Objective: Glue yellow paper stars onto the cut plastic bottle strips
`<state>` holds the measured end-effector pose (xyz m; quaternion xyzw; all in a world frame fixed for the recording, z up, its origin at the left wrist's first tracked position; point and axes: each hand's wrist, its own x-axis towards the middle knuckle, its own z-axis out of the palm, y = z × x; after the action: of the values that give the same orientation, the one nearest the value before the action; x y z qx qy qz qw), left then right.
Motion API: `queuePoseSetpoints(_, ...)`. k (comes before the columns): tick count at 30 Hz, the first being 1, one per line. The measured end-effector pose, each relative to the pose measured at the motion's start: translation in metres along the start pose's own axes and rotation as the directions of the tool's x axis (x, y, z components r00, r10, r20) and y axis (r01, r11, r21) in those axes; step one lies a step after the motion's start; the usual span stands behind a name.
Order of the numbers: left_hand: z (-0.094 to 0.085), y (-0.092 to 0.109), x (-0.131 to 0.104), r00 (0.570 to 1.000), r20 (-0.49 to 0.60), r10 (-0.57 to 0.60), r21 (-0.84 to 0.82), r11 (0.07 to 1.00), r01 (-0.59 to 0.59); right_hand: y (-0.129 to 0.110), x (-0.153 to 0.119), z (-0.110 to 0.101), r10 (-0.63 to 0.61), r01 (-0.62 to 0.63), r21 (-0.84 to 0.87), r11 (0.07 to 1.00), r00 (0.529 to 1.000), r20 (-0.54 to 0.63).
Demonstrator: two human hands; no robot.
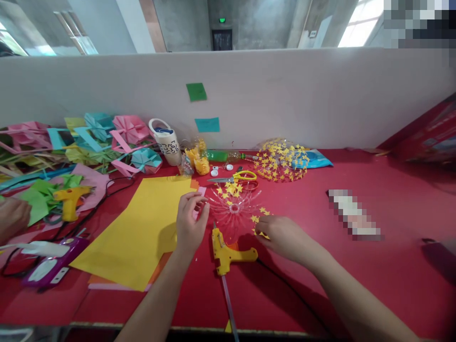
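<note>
My left hand (191, 221) hovers beside the right edge of the yellow paper (142, 228), thumb and fingers apart with nothing between them. My right hand (281, 235) reaches down over a small pile of yellow stars (262, 211); its curled fingertips touch the pile, and whether they pinch a star is hidden. Between the hands lies a clear plastic piece cut into spreading strips (234, 208), with more yellow stars on its far strips. A yellow glue gun (224, 251) with a long glue stick lies on the red table in front of it.
Yellow-handled scissors (244, 175), white caps and a green bottle (217, 156) lie behind. A star-covered clear piece (281, 159) is at the back. Folded paper shapes (131, 130), a white cup (166, 145), another glue gun (71, 199) and another person's hand (14, 218) are left.
</note>
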<state>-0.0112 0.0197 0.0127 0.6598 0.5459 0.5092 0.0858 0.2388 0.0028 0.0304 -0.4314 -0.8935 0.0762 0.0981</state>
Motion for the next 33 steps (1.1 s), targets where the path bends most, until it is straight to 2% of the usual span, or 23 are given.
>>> queuePoseSetpoints(2,0.002,0.004,0.007,1.000,-0.007,-0.001,-0.052,0.999,0.000,0.010,-0.001,0.010,0.080,-0.080,-0.032,0.996,0.997,-0.003)
queuePoseSetpoints(8,0.020,0.026,0.018,0.997,0.001,0.083,-0.196,0.977,-0.081,0.037,0.004,0.041,0.079,-0.079,0.002,0.997,0.996,-0.038)
queuePoseSetpoints(12,0.026,0.020,0.010,0.992,-0.010,0.128,-0.192,0.973,-0.128,0.038,0.010,0.054,0.149,-0.147,0.018,0.989,0.982,-0.121)
queuePoseSetpoints(18,0.017,0.003,0.008,0.989,-0.072,0.126,-0.143,0.980,-0.135,0.041,0.017,0.065,0.208,-0.198,0.074,0.977,0.964,-0.168)
queuePoseSetpoints(26,0.019,0.004,0.005,0.966,-0.053,0.255,-0.088,0.962,-0.259,0.041,0.014,0.069,0.218,-0.202,0.094,0.975,0.956,-0.199)
queuePoseSetpoints(33,0.017,0.009,0.002,0.963,-0.066,0.260,-0.090,0.960,-0.265,0.044,0.019,0.078,0.251,-0.225,0.126,0.966,0.935,-0.251)
